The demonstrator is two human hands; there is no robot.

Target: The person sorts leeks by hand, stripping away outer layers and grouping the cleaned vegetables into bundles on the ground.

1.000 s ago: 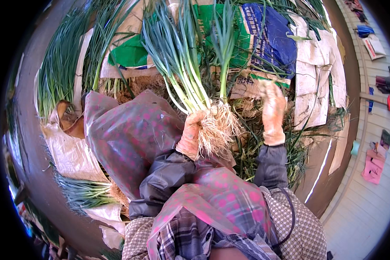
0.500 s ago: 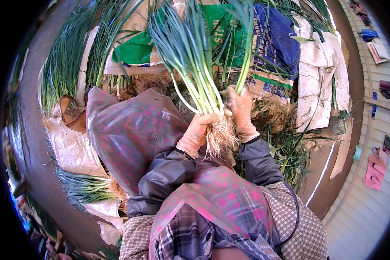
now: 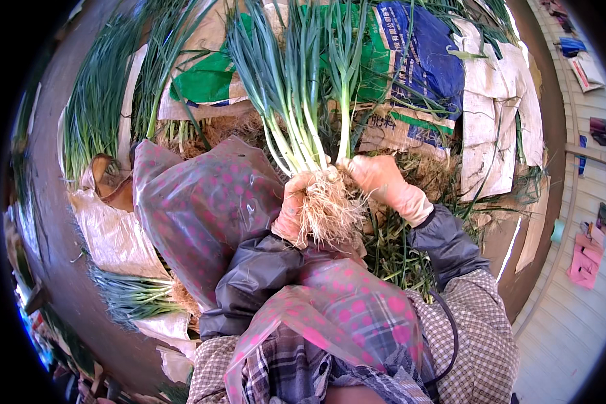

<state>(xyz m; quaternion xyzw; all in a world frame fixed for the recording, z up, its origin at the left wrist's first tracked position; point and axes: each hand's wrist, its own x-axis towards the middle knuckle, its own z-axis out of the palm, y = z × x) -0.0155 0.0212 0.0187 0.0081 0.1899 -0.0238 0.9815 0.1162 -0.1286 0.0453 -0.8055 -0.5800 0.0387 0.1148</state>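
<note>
My left hand (image 3: 292, 210), in a pale orange glove, is closed round the root end of a bunch of green onions (image 3: 299, 114). Their leaves point away from me, and a tangle of pale roots (image 3: 330, 212) hangs over the glove toward my lap. My right hand (image 3: 386, 180), gloved alike, is closed at the base of another green onion (image 3: 345, 111). That one stands just right of the bunch, its base close against the bunch's roots. The right fingertips are partly hidden by roots.
Beyond my hands lie green onions under a green sack (image 3: 205, 77), a blue sack (image 3: 424, 57) and a white sack (image 3: 488, 114). More green onions (image 3: 101, 87) lie far left, and a bundle (image 3: 138, 293) near left. A dotted plastic sheet (image 3: 209, 202) covers my lap.
My right hand has come down and left, bringing its green onion from well right of the bunch to close beside it. My right elbow has swung outward. The left hand still holds the bunch.
</note>
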